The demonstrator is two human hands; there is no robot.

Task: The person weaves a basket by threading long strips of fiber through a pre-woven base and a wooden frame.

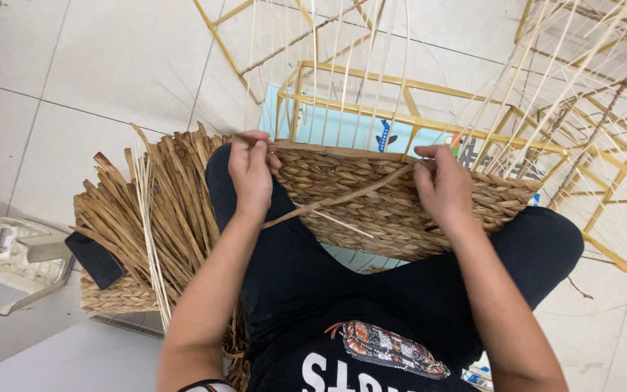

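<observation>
A half-woven basket (371, 210) of brown twisted fibre rests on my lap, built on a yellow metal frame (415, 98) with thin pale upright reeds (342, 65). My left hand (252, 173) pinches the top left edge of the woven wall. My right hand (440, 185) grips a loose brown fibre strand (342, 197) near the upper right of the weave; the strand runs diagonally down to the left across the wall.
A pile of dried brown fibre strips (150, 218) lies on the floor at my left, with a black phone (96, 260) on it. A white plastic stool (16, 254) stands at far left. More yellow frames (596, 145) stand at the right on pale floor tiles.
</observation>
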